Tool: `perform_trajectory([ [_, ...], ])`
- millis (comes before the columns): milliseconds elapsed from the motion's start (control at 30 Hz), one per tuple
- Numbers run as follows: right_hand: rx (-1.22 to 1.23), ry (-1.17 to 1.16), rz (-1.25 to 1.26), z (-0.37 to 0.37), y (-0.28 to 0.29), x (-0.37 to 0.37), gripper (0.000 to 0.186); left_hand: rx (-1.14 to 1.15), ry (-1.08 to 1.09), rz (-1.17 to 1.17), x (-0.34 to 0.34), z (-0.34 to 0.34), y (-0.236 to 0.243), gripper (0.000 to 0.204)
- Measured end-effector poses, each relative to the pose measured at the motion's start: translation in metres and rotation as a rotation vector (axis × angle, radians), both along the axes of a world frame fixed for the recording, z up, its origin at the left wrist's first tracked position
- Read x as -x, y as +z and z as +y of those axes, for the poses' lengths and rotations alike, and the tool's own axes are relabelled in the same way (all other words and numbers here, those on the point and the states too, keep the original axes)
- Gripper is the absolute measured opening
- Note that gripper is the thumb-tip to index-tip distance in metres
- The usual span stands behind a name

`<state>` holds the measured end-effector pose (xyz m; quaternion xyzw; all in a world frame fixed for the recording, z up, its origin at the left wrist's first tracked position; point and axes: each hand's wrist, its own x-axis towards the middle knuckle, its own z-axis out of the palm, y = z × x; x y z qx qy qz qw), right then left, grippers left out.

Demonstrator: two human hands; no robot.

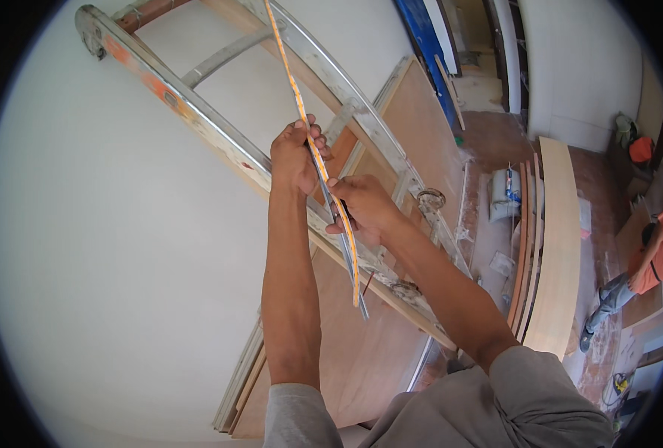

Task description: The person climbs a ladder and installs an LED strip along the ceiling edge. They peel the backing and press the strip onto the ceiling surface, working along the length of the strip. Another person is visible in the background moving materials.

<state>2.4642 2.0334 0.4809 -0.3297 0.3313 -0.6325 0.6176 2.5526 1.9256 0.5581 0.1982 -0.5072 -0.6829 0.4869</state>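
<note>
As the orange-and-white strip [321, 166] crosses both hands: it runs obliquely from the upper edge of the view, through the left hand, to a free end below the right hand.
Left hand [293, 158]: raised and closed about the strip, which lies between the thumb, on its left, and the curled fingertips, on its right.
Right hand [365, 207]: lower on the same strip, pinching it, with the thumb extended along its upper side and the fingers bent beneath; a small dark object shows within this grasp, its kind too obscured to tell.
Strip between the hands: a short exposed length, patterned face visible.
Grey bar [364, 312]: slender, close alongside the lower strip, its tip just past the strip's end.
Ladder [212, 128]: metal, paint-marked, slanting behind the hands.
Wall [122, 246]: pale, filling the left side.
Wooden panel [324, 328]: below the ladder, behind the forearms.
Pale board [559, 246]: at right, curved by the lens, beside narrower reddish lengths of timber [524, 239].
White sack [502, 194]: on the floor, left of the timber.
Co-worker [654, 257]: far right, orange top, well apart from the hands.
</note>
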Motion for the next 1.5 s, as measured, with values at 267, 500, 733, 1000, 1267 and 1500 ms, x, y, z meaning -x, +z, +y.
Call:
perform_trajectory([
  [267, -0.025, -0.004, 0.206, -0.006, 0.001, 0.010, 0.037, -0.033, 0.007, 0.016, 0.004, 0.001, 0.000, 0.021],
  [500, -0.016, -0.109, 0.451, -0.008, 0.003, 0.000, 0.040, -0.016, 0.027, -0.005, 0.001, -0.004, -0.002, 0.022],
  [733, 0.129, -0.449, 0.657, -0.014, -0.018, -0.008, 0.036, -0.026, 0.037, -0.017, 0.005, -0.001, 0.000, 0.022],
  [1000, 0.221, -0.199, 0.360, -0.017, -0.021, -0.014, 0.024, 0.146, 0.080, -0.316, -0.008, 0.021, 0.012, 0.029],
  [1267, 0.292, -0.372, 0.508, -0.021, -0.024, -0.022, 0.025, 0.323, 0.136, -0.764, -0.018, 0.032, 0.026, 0.041],
  [1500, 0.279, -0.355, 0.489, -0.019, -0.021, -0.022, 0.026, 0.356, 0.101, -0.759, -0.023, 0.029, 0.025, 0.044],
])
